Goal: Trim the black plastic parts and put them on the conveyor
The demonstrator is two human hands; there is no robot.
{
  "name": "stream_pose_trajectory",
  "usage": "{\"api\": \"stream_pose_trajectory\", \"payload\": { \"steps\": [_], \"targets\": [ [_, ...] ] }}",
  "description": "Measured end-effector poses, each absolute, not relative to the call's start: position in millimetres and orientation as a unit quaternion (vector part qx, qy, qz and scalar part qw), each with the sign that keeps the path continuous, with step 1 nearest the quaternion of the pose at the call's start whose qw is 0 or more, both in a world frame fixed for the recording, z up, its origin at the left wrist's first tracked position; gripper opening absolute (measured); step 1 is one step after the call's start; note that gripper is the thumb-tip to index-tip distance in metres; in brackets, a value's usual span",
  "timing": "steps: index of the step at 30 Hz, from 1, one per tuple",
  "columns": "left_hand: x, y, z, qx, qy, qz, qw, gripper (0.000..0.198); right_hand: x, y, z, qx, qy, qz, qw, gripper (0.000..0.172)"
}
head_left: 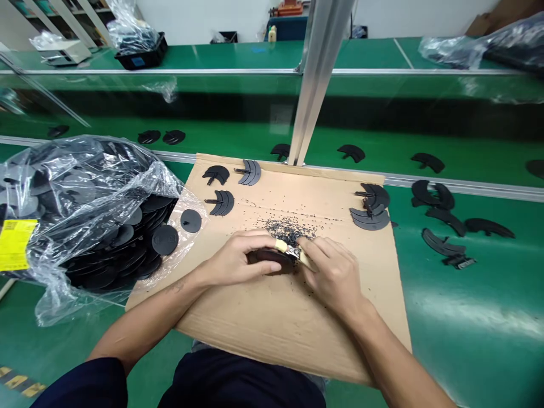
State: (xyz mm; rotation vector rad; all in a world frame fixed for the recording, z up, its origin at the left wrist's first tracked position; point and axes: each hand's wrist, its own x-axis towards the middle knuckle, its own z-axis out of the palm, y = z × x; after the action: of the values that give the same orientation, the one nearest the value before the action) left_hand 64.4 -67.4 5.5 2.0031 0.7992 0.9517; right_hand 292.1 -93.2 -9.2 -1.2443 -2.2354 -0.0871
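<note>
My left hand is closed on a black plastic disc, with its thumb below and fingers above. A yellow covering shows on one fingertip. Wrapped in my right hand is a pair of small metal nippers, its jaws at the right edge of the disc. Fingers partly hide both tool and disc. Just beyond my hands lies a scatter of tiny black plastic bits on the cardboard sheet. One loose black disc rests on the left side of the cardboard.
A clear plastic bag full of black discs stands at left. Crescent-shaped black parts lie on the cardboard's far left; stacked ones sit at its right. More black parts are on the green bench. A metal post rises behind.
</note>
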Motion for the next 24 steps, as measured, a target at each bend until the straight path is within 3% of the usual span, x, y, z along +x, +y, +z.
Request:
{"api": "stream_pose_trajectory", "payload": {
  "steps": [5, 9, 12, 15, 19, 21, 24],
  "targets": [
    [66.5, -66.1, 2.1, 0.759, 0.379, 0.402, 0.344, 0.019, 292.6, -91.8, -9.6, -0.484, -0.819, 0.038, 0.305, 0.024],
    [68.6, -65.6, -5.2, 0.664, 0.411, 0.465, 0.416, 0.019, 289.2, -92.7, -4.7, -0.493, -0.760, 0.234, 0.352, 0.014],
    [70.8, -67.3, -8.7, 0.631, 0.382, 0.480, 0.475, 0.021, 285.6, -94.5, -2.4, -0.472, -0.731, 0.324, 0.371, 0.016],
    [69.2, -67.5, -8.4, 0.680, 0.359, 0.453, 0.451, 0.017, 285.5, -95.2, -3.0, -0.444, -0.775, 0.241, 0.379, 0.007],
    [62.1, -63.2, -6.4, 0.837, 0.309, 0.386, 0.234, 0.017, 287.9, -95.4, -3.4, -0.402, -0.848, 0.032, 0.345, 0.021],
    [59.7, -61.9, -7.2, 0.878, 0.276, 0.360, 0.151, 0.020, 287.5, -96.6, -2.7, -0.386, -0.864, -0.013, 0.324, 0.021],
    [58.5, -63.1, -10.4, 0.891, 0.268, 0.345, 0.118, 0.025, 285.9, -99.5, -1.1, -0.372, -0.873, -0.027, 0.313, 0.020]
  ]
}}
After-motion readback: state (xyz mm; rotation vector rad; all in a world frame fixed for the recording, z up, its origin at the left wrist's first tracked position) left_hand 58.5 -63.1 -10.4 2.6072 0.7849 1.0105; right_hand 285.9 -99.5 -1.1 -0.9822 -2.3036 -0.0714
